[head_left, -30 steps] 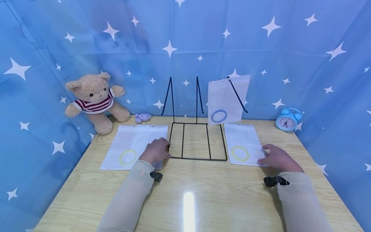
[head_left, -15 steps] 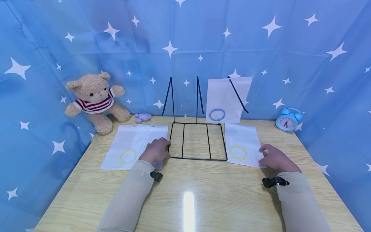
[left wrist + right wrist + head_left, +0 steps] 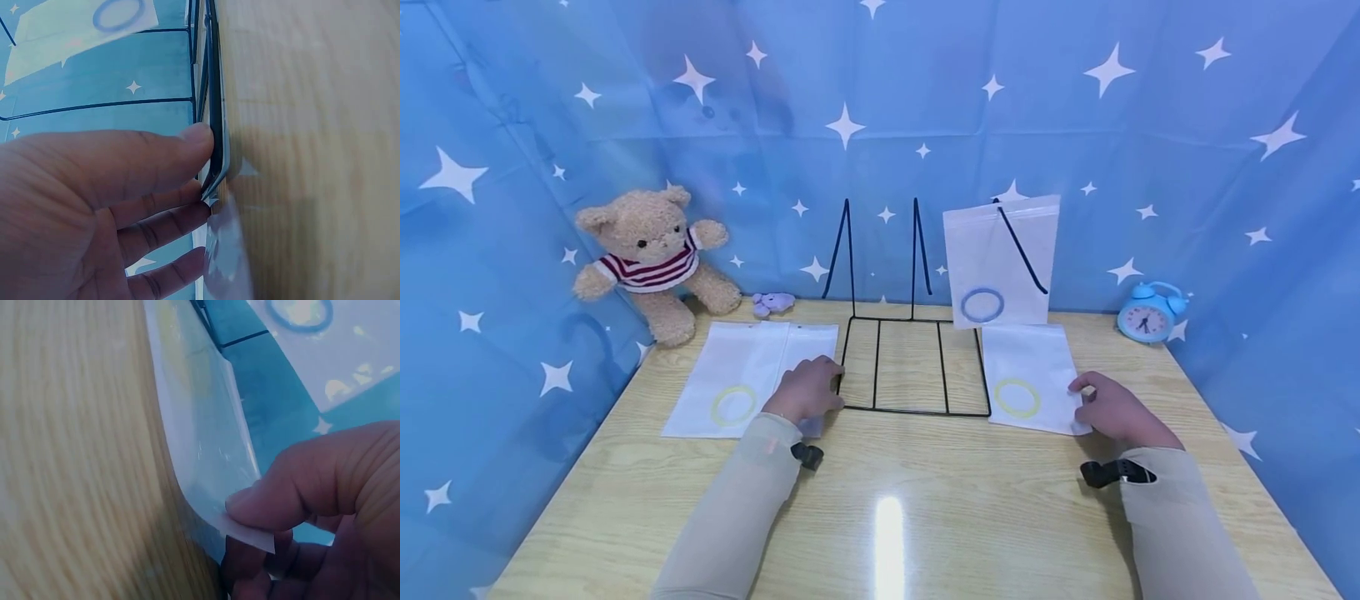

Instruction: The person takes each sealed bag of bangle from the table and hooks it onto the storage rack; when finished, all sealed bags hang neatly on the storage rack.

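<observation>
A black wire display rack (image 3: 910, 411) stands on the table with upright prongs at its back. My left hand (image 3: 805, 389) pinches its front left corner between thumb and fingers; in the left wrist view the thumb (image 3: 194, 140) presses on the wire. From the right prong hangs a clear-white zip bag (image 3: 1000, 258) with a blue ring in it. My right hand (image 3: 1123, 410) pinches the right edge of another zip bag (image 3: 1037, 358), which holds a yellow ring (image 3: 1017, 398). That edge bends up between thumb and fingers (image 3: 250, 509) in the right wrist view.
Overlapping zip bags (image 3: 718, 342) lie left of the rack, partly under the left hand, with a yellow ring showing. A teddy bear (image 3: 651, 267) sits at the back left beside a small purple toy (image 3: 772, 303). A blue alarm clock (image 3: 1147, 315) stands at the back right.
The hanging bag with the blue ring has swung and turned on its prong. The right hand has pulled its bag slightly left and toward the rack. The left hand has stayed on the rack.
</observation>
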The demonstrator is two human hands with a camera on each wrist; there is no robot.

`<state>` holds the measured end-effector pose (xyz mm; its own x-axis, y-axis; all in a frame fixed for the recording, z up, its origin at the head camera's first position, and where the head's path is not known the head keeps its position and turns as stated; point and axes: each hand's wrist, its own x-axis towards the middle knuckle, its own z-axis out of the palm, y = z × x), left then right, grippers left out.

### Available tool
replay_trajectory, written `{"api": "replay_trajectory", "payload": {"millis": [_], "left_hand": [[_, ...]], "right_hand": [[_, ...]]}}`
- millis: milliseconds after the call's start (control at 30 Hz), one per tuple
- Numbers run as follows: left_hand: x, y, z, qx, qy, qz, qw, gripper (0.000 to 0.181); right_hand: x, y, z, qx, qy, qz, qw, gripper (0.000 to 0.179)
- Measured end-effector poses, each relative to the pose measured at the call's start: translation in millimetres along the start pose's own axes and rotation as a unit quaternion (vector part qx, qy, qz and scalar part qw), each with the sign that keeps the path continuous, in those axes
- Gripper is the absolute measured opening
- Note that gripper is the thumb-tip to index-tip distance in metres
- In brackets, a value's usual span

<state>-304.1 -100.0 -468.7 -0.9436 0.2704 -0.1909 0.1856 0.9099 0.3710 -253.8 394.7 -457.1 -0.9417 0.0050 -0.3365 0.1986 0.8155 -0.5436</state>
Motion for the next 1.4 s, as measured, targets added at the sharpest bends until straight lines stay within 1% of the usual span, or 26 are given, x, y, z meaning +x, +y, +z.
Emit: {"api": "replay_trajectory", "payload": {"millis": [100, 333, 533, 667, 767, 900, 1000, 1133, 1300, 1400], "left_hand": [[0.5, 0.5, -1.2, 0.006, 0.001, -0.001, 1.0, 0.061], [1.9, 5.9, -0.5, 0.005, 0.002, 0.009, 0.9999, 0.061], [4.4, 8.2, 5.8, -0.001, -0.001, 0.01, 0.9999, 0.061], [3.0, 6.8, 8.2, -0.004, -0.001, 0.006, 1.0, 0.061], [0.7, 6.4, 7.0, 0.0, 0.002, 0.006, 1.0, 0.06], [-0.4, 5.0, 5.0, 0.007, 0.006, 0.002, 1.0, 0.06], [-1.3, 3.5, 3.3, 0.009, 0.008, -0.001, 0.9999, 0.06], [-1.5, 1.7, 2.0, 0.011, 0.012, -0.001, 0.9999, 0.06], [-0.1, 2.3, 3.0, 0.015, 0.012, -0.002, 0.9998, 0.06], [0.4, 2.9, 3.0, 0.017, 0.011, -0.003, 0.9998, 0.06]], "right_hand": [[0.2, -1, 0, 0.01, -0.001, -0.006, 0.9999, 0.049], [-0.9, 8, -3, 0.03, -0.012, -0.008, 0.9995, 0.049], [-7.7, 13, -4, 0.048, -0.025, 0.0, 0.9986, 0.05], [-6.9, 14, -3, 0.043, -0.016, -0.009, 0.9989, 0.047], [-5.1, 14, -2, 0.044, -0.01, -0.013, 0.9989, 0.048], [-1.5, 11, -3, 0.067, -0.013, -0.015, 0.9976, 0.05], [1.2, 10, -3, 0.077, -0.015, -0.026, 0.9966, 0.048], [1.8, 8, -3, 0.077, -0.02, -0.041, 0.996, 0.047], [-0.6, 4, -4, 0.081, -0.02, -0.032, 0.996, 0.049], [-0.7, 2, -4, 0.079, -0.004, -0.031, 0.9964, 0.05]]}}
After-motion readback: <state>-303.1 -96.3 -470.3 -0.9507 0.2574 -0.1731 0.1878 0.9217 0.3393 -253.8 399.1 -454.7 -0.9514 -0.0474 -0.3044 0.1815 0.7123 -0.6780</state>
